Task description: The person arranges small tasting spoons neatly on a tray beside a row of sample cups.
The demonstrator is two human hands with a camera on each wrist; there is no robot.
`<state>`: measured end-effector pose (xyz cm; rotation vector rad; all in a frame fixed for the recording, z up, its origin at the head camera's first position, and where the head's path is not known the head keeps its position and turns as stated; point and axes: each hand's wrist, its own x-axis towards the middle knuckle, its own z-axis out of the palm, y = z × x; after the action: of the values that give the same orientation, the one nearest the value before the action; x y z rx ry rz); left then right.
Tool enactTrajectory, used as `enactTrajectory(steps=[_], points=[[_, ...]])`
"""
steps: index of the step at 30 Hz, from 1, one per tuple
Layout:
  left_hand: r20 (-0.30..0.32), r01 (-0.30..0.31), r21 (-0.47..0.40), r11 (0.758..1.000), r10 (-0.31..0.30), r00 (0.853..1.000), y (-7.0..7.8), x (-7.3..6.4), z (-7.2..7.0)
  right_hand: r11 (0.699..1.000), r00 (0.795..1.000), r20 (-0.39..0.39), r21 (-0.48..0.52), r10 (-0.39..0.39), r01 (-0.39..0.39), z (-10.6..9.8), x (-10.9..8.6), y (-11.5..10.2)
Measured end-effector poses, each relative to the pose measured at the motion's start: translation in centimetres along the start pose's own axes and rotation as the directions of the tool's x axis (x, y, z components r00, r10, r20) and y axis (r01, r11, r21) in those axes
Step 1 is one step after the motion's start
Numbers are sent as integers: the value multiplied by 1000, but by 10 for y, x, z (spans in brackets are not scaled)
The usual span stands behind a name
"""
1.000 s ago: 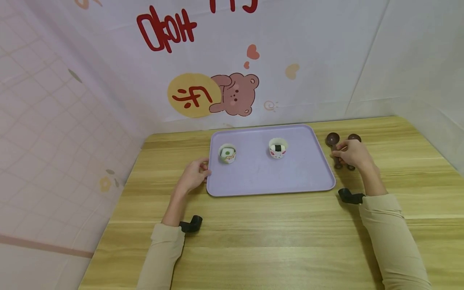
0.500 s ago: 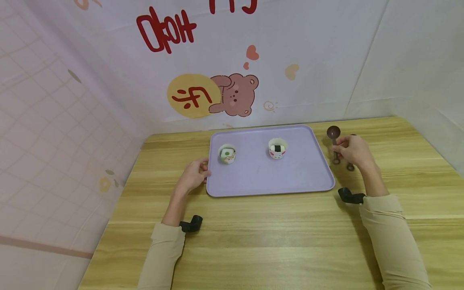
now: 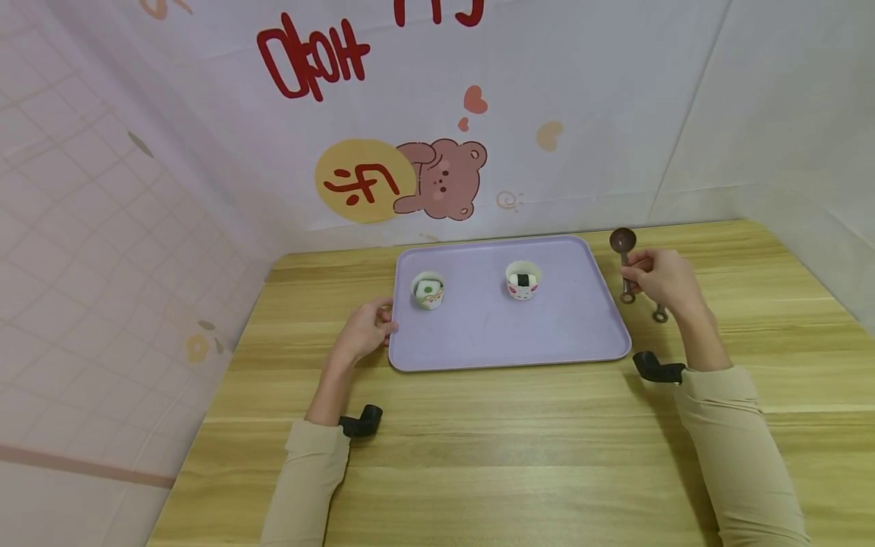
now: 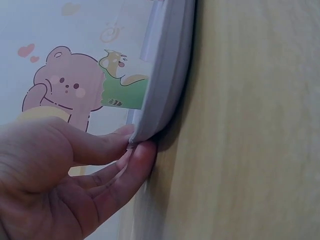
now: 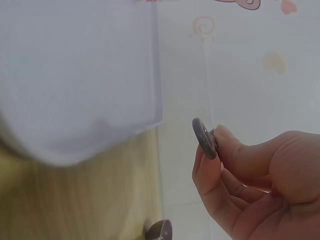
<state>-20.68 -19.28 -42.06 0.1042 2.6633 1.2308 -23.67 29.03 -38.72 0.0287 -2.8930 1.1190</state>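
My left hand [image 3: 365, 328] pinches the left rim of a lilac tray [image 3: 478, 334]; the left wrist view puts the thumb over the edge and fingertips under it. Off the tray's right side, my right hand [image 3: 666, 279] grips a brown measuring spoon [image 3: 623, 240] by its handle, the round bowl pointing to the back. Seen from the right wrist, this spoon [image 5: 204, 139] is up off the table between thumb and fingers. A second brown spoon [image 3: 659, 314] lies on the wood; the right hand hides most of it, and its bowl [image 5: 159, 230] shows in the right wrist view.
Two patterned paper cups stand on the tray: the left cup [image 3: 431, 301] holds a white piece with a green dot, the other cup [image 3: 523, 292] a white piece with a black band. Behind the wooden table [image 3: 492, 456] hangs a printed white cloth [image 3: 588, 91].
My right hand has lifted the measuring spoon from beside the other one and moved it slightly toward the back and left. The left hand and the tray stay put.
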Motion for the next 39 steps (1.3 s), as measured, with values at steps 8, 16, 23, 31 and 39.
enactTrajectory(steps=[8,16,23,31,39], points=[[6,6,-11,1000,-6,1000,1,-1,0,999,999,-21,15,-40,40,2,-2,-13],[-6,12,-23,1000,-12,1000,0,0,1,998,998,-34,23,-53,54,5,-4,-23],[-4,23,-36,999,-24,1000,-1,0,2,994,996,-42,72,-73,76,9,-4,-30],[-16,29,-38,999,-29,999,1,-1,1,991,992,-79,81,-97,103,17,-2,-37],[-11,35,-37,999,-35,999,0,-1,1,989,990,-88,87,-114,122,23,-2,-47]])
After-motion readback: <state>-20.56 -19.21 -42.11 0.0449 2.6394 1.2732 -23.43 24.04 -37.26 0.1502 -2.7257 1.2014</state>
